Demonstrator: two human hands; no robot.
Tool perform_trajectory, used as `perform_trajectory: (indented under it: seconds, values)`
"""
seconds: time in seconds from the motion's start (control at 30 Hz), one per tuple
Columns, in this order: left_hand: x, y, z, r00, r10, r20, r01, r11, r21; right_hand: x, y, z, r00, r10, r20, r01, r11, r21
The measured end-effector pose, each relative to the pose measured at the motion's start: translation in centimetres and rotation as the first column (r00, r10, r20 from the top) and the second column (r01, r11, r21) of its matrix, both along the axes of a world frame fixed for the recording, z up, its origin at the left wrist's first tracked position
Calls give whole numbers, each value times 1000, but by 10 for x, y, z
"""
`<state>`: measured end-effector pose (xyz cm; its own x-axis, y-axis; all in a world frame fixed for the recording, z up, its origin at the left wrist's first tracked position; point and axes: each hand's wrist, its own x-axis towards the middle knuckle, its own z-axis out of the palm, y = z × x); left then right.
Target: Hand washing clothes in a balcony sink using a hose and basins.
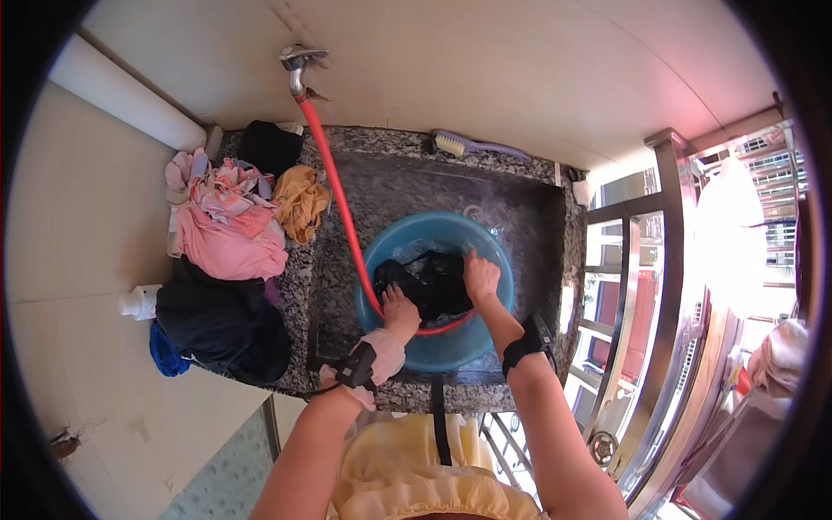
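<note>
A blue plastic basin (442,354) stands in the granite sink (533,214), with a black wet cloth item (432,283) in water inside it. My left hand (401,313) rests at the cloth's lower left edge, its fingers spread and touching it. At the cloth's right edge is my right hand (481,276), with fingers curled on or beside the fabric; whether it grips any is unclear. A red hose (331,172) runs from the wall tap (297,65) into the basin and curves along its near side, past my left hand.
Pink clothes (227,244), an orange cloth (300,203) and dark clothes (221,325) lie heaped on the left ledge. Beside them is a white bottle (140,303). A scrubbing brush (481,145) lies on the back ledge. Metal railing (673,260) stands at the right.
</note>
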<state>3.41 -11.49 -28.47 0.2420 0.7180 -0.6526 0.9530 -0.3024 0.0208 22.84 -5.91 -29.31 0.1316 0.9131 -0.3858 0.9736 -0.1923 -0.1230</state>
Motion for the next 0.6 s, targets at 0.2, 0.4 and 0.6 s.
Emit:
perform_trajectory:
  seconds: [0.2,0.4,0.6]
  values:
    - [13,12,6,945,131,301,-80,981,-178,-46,-40,-27,960,-213,-181,265,899,349]
    - [-10,-9,-37,978,98,186,-120,986,114,-129,-44,23,729,-339,-595,473,878,79]
    - [24,-14,-41,962,-236,-140,268,917,296,-64,-62,-40,990,44,-133,1,948,318]
